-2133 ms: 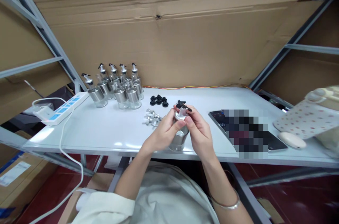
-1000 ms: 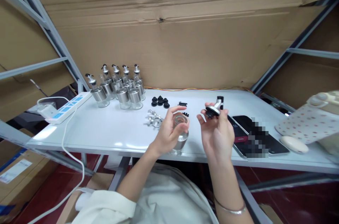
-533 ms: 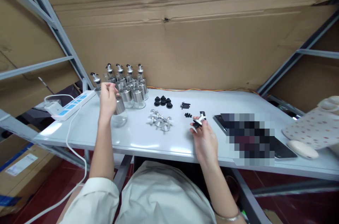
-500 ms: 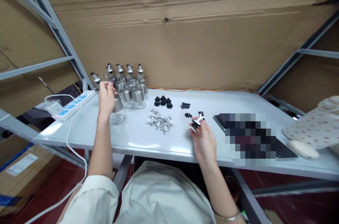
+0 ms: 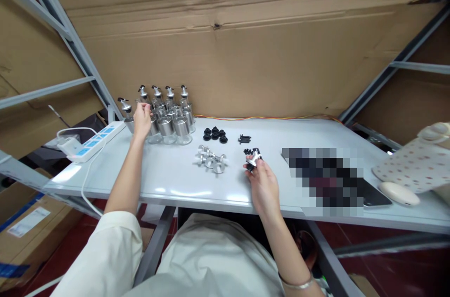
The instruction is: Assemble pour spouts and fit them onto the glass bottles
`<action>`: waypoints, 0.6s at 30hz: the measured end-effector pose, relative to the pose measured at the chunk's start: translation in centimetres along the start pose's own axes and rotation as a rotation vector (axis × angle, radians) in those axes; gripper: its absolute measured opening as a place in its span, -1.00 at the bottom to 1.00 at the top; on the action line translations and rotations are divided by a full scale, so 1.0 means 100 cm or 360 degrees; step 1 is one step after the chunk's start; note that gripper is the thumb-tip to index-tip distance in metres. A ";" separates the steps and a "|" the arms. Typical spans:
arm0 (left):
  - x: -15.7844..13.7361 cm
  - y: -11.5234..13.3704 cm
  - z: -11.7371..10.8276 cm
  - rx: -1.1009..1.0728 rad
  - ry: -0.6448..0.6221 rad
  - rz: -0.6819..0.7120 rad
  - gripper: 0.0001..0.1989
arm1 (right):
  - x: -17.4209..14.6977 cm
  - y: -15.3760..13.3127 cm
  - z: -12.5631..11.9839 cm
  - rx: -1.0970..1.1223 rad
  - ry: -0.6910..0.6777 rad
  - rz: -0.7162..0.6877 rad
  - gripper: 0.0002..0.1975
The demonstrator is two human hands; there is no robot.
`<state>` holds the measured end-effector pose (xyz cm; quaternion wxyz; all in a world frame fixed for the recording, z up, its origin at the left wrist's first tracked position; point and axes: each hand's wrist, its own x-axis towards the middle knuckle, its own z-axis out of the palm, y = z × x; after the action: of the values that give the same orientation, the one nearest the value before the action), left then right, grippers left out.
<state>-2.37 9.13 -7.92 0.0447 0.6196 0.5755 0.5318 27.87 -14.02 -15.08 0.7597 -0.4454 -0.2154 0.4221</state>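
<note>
My left hand [image 5: 142, 121] is closed at the neck of a glass bottle [image 5: 153, 133] with a steel band, among the other bottles on the left of the table. Its fingertips partly cover the bottle's top. Beside it are several more banded bottles [image 5: 182, 128], the back ones topped with pourer spouts [image 5: 157, 92]. In my right hand [image 5: 265, 189] is a silver pourer spout [image 5: 253, 160] with a black lever and black stopper, held above the table. Near that hand lie small black pieces [image 5: 248, 151], black pins [image 5: 244, 139], black stoppers [image 5: 215, 134] and silver spout parts [image 5: 211, 160].
A white power strip [image 5: 96, 142] with its cable lies at the left table edge. To the right are a blurred-out tablet-like device [image 5: 378, 196], a cream oval object [image 5: 400, 193] and a dotted bag [image 5: 411, 161]. Cardboard [image 5: 246, 63] stands behind the table [image 5: 197, 189].
My left hand has moved the glass bottle back and left, in among the other bottles. My right hand has shifted slightly left, still holding the pourer spout.
</note>
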 end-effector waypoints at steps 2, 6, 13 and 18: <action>0.000 -0.002 -0.001 0.0018 0.0047 0.0062 -0.84 | -0.001 -0.001 0.001 -0.0025 -0.0017 0.0002 -0.60; -0.012 0.015 -0.012 0.0036 0.0307 0.0200 -0.79 | -0.001 -0.001 0.001 -0.0015 -0.0040 0.0014 -0.60; -0.128 0.127 -0.022 -0.0542 -0.0592 0.0344 -0.77 | 0.000 0.005 -0.004 -0.0180 -0.0235 -0.0023 -0.62; -0.221 0.164 0.005 -0.0652 -0.1417 0.0540 -0.30 | -0.004 0.006 -0.008 -0.0273 -0.0506 -0.0079 -0.70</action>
<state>13.93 -12.89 -10.65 0.3188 0.8490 0.2762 0.3181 27.93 -14.65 -16.03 0.6854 -0.4308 -0.3790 0.4483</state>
